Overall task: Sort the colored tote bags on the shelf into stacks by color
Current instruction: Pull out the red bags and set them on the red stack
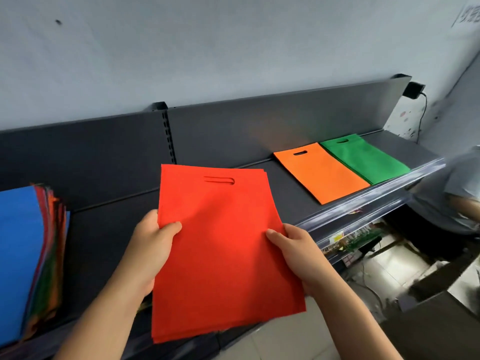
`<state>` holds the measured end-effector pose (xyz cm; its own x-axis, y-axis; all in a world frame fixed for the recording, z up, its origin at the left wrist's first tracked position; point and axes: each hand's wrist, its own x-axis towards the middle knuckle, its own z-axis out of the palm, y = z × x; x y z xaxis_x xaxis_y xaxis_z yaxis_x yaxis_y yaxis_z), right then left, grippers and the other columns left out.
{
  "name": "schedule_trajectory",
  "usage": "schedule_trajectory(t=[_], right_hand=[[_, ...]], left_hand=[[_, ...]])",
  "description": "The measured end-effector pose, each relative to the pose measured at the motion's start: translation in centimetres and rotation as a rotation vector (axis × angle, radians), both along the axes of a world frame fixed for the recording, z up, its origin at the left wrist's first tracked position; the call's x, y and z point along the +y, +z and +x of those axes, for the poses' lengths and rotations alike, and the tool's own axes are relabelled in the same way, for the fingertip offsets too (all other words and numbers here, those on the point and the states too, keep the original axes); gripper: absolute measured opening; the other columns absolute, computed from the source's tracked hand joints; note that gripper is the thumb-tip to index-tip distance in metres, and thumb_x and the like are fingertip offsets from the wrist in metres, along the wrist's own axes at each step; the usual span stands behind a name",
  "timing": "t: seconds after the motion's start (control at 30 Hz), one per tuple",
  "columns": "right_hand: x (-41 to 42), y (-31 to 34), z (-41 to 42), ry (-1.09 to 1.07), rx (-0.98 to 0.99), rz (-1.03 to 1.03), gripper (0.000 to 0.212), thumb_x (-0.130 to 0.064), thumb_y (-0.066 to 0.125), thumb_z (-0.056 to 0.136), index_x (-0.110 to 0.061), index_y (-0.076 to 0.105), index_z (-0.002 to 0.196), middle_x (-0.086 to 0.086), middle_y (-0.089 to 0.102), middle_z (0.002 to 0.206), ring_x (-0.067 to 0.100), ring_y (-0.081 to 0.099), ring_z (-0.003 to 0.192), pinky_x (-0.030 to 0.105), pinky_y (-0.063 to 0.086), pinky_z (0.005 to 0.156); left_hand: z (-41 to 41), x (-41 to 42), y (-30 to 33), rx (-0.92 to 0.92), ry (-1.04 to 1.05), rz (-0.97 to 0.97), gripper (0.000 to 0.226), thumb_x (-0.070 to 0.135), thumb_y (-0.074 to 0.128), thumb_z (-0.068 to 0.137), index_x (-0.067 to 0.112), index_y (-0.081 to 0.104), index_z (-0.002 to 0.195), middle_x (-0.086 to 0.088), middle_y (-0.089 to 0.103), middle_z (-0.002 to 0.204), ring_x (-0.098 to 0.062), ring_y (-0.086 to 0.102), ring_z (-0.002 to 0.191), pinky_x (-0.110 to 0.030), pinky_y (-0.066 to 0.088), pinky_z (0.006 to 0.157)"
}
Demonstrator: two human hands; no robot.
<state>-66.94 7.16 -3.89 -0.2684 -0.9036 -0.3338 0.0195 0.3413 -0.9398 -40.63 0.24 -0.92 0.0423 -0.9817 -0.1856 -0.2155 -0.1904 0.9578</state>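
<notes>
- A red tote bag is being held above the shelf front edge, both grips clamped on its side edges: left hand, right hand, thumbs on top.
- A mixed stack, blue on top, is being kept at far left.
- An orange bag and green bag are being kept side by side, touching, at right.

Nothing here is readable to me. The paper notice on the wall at upper right carries marks too blurred to read, and the small labels under the shelf edge are only smears.
</notes>
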Motion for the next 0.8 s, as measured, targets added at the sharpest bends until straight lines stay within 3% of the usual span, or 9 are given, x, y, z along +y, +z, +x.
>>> schedule_trajectory(t=[0.17,0.33,0.47,0.63,0.8], right_hand=[[0.5,0.1,-5.5,-0.06,0.027,0.011,0.019,-0.028,0.064,0.105,-0.013,0.075,0.104,0.014,0.082,0.095,0.029,0.078,0.08,0.046,0.063,0.08],[-0.7,-0.1,-7.5,-0.085,0.043,0.037,0.02,-0.032,0.064,0.104,-0.015,0.075,0.102,0.008,0.082,0.089,0.02,0.076,0.072,0.037,0.061,0.068],[-2.5,-0.4,-8.1,-0.079,0.095,0.059,0.02,-0.035,0.064,0.104,-0.02,0.077,0.105,0.004,0.083,0.092,0.023,0.079,0.081,0.043,0.064,0.078],[-4.7,0.0,-9.1,-0.092,0.122,0.066,0.02,-0.033,0.061,0.107,-0.023,0.078,0.108,0.0,0.083,0.094,0.021,0.08,0.084,0.039,0.065,0.079],[-7.6,-1.0,-10.7,-0.134,0.232,0.08,0.016,-0.03,0.062,0.106,-0.025,0.077,0.108,-0.002,0.083,0.094,0.022,0.08,0.087,0.051,0.063,0.091]], left_hand=[[-6.2,-0.4,0.0,-0.035,-0.05,0.021,0.013,0.014,0.057,0.1,0.023,0.066,0.104,-0.007,0.075,0.098,-0.029,0.073,0.09,-0.053,0.057,0.087],[-8.3,-1.9,-0.3,-0.059,-0.056,0.026,0.014,0.016,0.054,0.103,0.026,0.064,0.106,-0.005,0.075,0.099,-0.028,0.073,0.09,-0.052,0.057,0.085],[-8.6,-4.5,-0.9,-0.073,-0.022,0.013,0.014,0.017,0.053,0.105,0.027,0.062,0.105,-0.004,0.073,0.103,-0.025,0.071,0.091,-0.045,0.057,0.08],[-9.8,-8.2,-1.4,-0.082,-0.044,0.056,0.015,0.017,0.052,0.104,0.028,0.061,0.105,-0.004,0.072,0.104,-0.027,0.07,0.092,-0.05,0.057,0.087],[-11.2,-11.7,-2.6,-0.116,-0.099,0.058,0.013,0.021,0.051,0.103,0.027,0.061,0.11,-0.007,0.072,0.102,-0.03,0.071,0.091,-0.055,0.057,0.086]])
